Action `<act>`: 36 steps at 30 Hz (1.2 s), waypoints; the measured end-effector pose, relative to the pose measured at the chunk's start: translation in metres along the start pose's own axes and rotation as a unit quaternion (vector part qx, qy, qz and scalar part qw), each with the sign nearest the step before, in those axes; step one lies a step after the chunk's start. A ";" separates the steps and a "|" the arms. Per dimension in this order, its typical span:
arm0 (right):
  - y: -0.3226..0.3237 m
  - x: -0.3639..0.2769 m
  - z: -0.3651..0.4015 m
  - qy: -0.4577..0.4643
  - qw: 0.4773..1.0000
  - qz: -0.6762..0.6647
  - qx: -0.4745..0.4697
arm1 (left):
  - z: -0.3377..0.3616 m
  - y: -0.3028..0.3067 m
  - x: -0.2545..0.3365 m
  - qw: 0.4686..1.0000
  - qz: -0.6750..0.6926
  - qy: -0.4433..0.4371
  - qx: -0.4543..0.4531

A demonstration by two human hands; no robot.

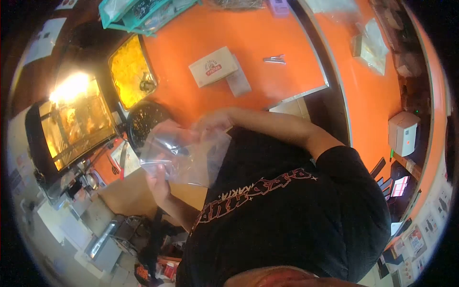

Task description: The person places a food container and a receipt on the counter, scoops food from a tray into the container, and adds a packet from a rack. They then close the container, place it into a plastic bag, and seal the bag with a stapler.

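Observation:
A clear plastic bag (191,160) is stretched between my two hands in front of my black shirt. My left hand (160,184) grips its lower left side, thumb against the film. At the bag's upper edge, my right hand (213,123) is closed on the plastic, its fingertips partly blurred. Nothing can be made out inside the bag. Beyond the hands, a white printed carton (213,67) lies on the orange counter (186,36), partly over a pale sheet (239,82). A small metal tool (274,59) sits to its right.
Left of the counter are a black pan (143,117) with crumbs, a tray of yellow food (129,71) and a lit glass display case (76,126). Scissors (114,170) lie below. A teal rack (143,16) stands at the back. A white device (403,134) is far right.

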State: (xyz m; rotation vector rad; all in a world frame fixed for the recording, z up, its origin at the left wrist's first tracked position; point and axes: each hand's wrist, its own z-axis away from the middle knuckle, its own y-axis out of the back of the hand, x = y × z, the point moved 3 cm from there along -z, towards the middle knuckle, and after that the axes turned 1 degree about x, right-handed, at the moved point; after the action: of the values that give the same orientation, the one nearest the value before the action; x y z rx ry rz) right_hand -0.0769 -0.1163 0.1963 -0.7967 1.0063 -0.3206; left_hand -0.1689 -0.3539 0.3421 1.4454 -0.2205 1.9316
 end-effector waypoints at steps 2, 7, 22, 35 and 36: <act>-0.001 0.013 -0.014 0.039 0.997 0.044 -0.046 | 0.006 0.012 0.003 0.995 -0.089 -0.028 0.018; -0.007 -0.022 0.001 0.089 0.982 0.135 0.098 | -0.011 0.035 0.007 0.971 -0.171 -0.102 0.134; 0.013 -0.012 0.019 0.193 0.681 0.632 0.316 | -0.052 -0.074 -0.049 0.891 0.435 0.118 0.061; 0.044 -0.067 0.166 0.295 0.769 0.141 0.549 | -0.087 -0.017 -0.046 0.991 0.129 -0.037 0.028; 0.031 -0.084 0.168 0.331 0.760 0.135 0.542 | -0.089 -0.028 -0.018 0.987 -0.025 -0.129 0.095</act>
State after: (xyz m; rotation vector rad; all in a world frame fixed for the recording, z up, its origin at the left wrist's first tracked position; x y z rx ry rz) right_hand 0.0182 0.0288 0.2752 0.5844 1.3228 -0.8626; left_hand -0.2182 -0.2941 0.2863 1.8114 -0.1175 1.7607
